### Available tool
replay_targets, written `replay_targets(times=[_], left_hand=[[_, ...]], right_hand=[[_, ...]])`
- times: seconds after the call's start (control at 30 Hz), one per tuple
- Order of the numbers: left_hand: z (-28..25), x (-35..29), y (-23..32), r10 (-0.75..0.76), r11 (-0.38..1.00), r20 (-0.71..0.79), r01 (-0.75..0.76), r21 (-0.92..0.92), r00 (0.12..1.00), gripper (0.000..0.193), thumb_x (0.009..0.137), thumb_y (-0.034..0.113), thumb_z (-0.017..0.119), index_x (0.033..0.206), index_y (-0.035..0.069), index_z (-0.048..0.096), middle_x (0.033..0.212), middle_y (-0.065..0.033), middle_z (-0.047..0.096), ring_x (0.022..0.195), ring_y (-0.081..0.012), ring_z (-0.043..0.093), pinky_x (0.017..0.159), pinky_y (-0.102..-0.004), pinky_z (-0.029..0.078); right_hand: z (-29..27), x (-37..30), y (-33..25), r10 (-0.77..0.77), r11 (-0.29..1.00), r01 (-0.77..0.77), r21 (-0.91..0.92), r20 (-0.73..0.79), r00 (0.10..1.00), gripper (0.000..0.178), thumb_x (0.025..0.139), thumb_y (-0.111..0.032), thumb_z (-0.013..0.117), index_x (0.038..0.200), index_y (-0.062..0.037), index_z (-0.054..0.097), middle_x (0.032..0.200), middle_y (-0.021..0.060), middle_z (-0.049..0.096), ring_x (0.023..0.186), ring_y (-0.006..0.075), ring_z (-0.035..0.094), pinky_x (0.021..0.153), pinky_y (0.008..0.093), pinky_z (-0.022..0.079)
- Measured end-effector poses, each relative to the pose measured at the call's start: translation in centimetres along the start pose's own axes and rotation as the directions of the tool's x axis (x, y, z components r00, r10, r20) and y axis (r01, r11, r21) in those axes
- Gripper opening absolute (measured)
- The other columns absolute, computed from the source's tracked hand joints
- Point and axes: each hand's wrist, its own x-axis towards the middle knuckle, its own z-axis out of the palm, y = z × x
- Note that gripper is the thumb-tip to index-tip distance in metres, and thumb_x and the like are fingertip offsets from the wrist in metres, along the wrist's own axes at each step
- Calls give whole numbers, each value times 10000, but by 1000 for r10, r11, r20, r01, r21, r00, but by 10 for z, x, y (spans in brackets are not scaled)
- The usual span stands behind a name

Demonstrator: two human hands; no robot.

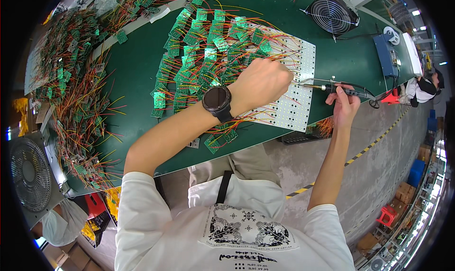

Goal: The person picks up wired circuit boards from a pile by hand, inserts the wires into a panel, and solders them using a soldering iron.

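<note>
We're live over a smooth, dark-green table, and here's the right hand, right of centre, fingers wrapped around a soldering iron: black handle, slim metal shaft aimed left. Its tip sits close to the left hand, mid-frame, knuckles up and fingers curled in; we can't tell what, if anything, is pinched beneath.

Under that hand we get a flat, white perforated board, stiff and dotted with rows of holes. Across its left side and onto the table spread rows of green circuit boards, small glossy rectangles, overlapping like shingles and bristling with thin red and yellow wires. At upper left we've a tangled heap of more wired boards, rough and spiky. Upper right, a black fan shows its round wire guard; below it, a boxy blue unit.

Now to markings: the white cloth shirt carries a black patterned print and lettering, upside down to us, while the round watch shows a dark face.
</note>
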Motion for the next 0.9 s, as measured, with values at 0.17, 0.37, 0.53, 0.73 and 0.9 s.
replay_targets(times=[0.17,0.37,0.53,0.73,0.9], left_hand=[[0,-1,-1,12,1000,-16,-12,-8,1000,139,815,122,633,738,6,637,763,-134,652,709,-336,638,639,-439,507],[-6,0,5,11,1000,-31,-11,-26,999,198,897,218,602,840,33,644,759,-125,656,711,-330,643,621,-431,504],[-16,0,4,118,988,75,-109,-111,990,273,952,334,563,939,69,628,780,-92,659,713,-296,653,594,-410,507],[-9,-2,0,188,982,-7,-188,-33,982,250,962,303,551,888,70,606,813,-81,639,716,-282,652,580,-403,514],[-10,-2,6,130,989,79,-136,65,988,236,948,290,571,900,63,612,873,-83,631,732,-259,654,553,-387,516]], right_hand=[[3,0,-4,-8,995,14,103,-62,998,182,914,-75,589,1024,68,611,733,128,627,533,186,569,507,279,440],[-3,2,0,-15,991,20,129,-42,999,201,900,-42,595,1045,97,601,888,146,647,524,200,574,503,300,458],[-2,0,-2,1,991,12,130,-101,995,209,896,-53,609,1036,102,596,869,148,641,512,196,569,497,299,453],[-2,1,0,5,990,8,143,-94,996,210,894,-57,615,1022,107,590,863,156,637,514,201,575,493,301,453],[-4,1,2,-6,991,20,135,-99,995,214,894,-57,615,1032,105,588,839,155,637,513,199,577,492,295,452]])
